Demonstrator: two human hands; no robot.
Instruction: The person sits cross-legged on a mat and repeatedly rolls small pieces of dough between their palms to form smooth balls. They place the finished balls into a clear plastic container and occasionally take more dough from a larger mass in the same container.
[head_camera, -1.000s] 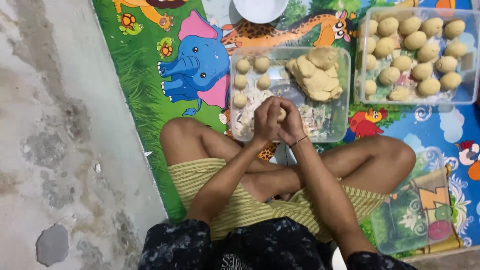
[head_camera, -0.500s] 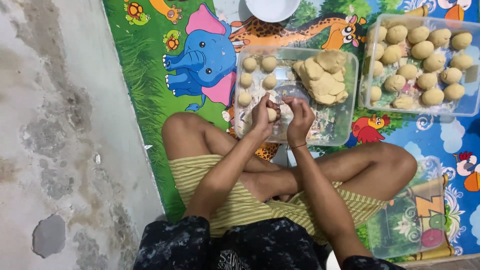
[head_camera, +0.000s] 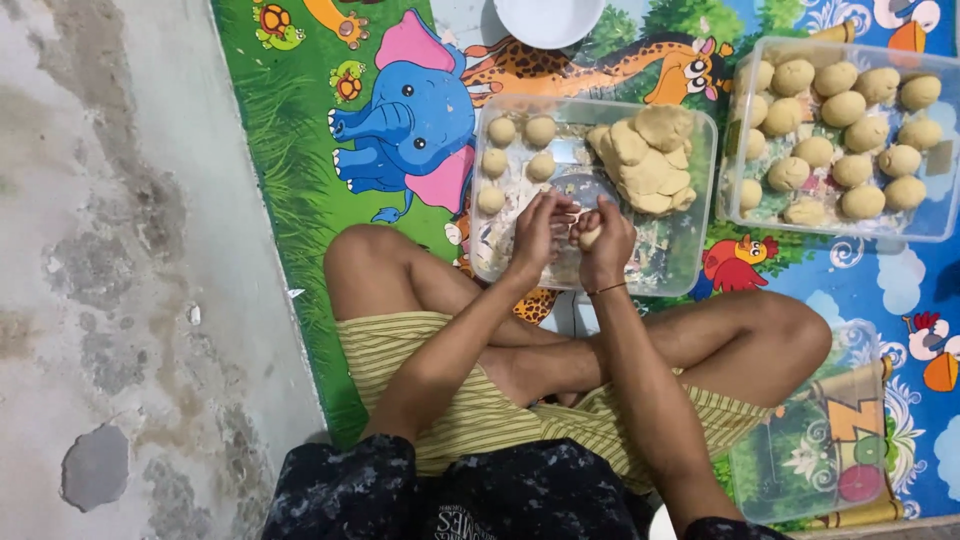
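From the head view, the right hand (head_camera: 605, 240) has its grip closed around a dough piece (head_camera: 590, 237) above the clear tray (head_camera: 700, 200). The left hand (head_camera: 540, 228) cups loosely beside it, fingers half curled and holding nothing.
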